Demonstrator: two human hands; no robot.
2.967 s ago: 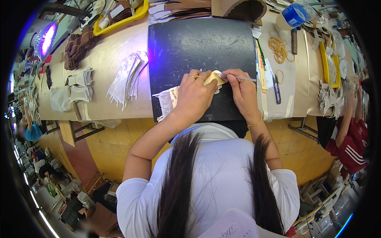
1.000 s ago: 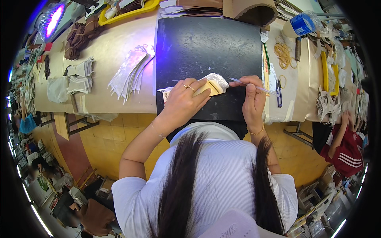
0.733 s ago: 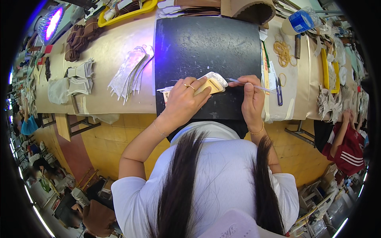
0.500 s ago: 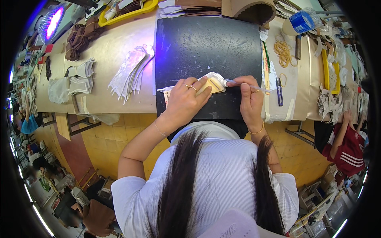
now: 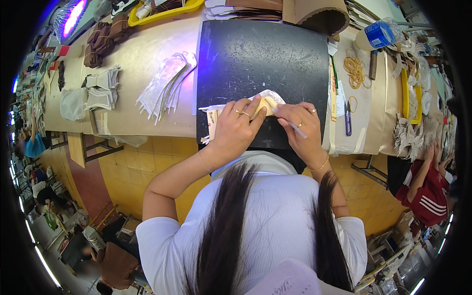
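My left hand (image 5: 233, 129) holds a pale yellow template-like piece (image 5: 266, 106) down over a whitish, curved flat piece (image 5: 271, 95), its fingers pressed on top. Closed round a thin pale pen (image 5: 297, 129), my right hand (image 5: 306, 133) brings the tip to the right edge of the yellow piece. Beneath both hands lies a black board (image 5: 260, 54). A cream printed strip (image 5: 212, 120) sticks out left of my left hand. My fingers cover part of the yellow piece.
Left of the board lie a fan of whitish cut pieces (image 5: 167, 83) and bundled brown pieces (image 5: 102, 42). On the right are rubber bands (image 5: 354, 71), a purple-handled cutting tool (image 5: 348, 120) and a blue-labelled container (image 5: 378, 35). A co-worker in red (image 5: 427, 196) is at far right.
My right hand has moved left and closer to the yellow piece, and the pen now slants down to the right instead of lying nearly level. My left hand keeps its hold.
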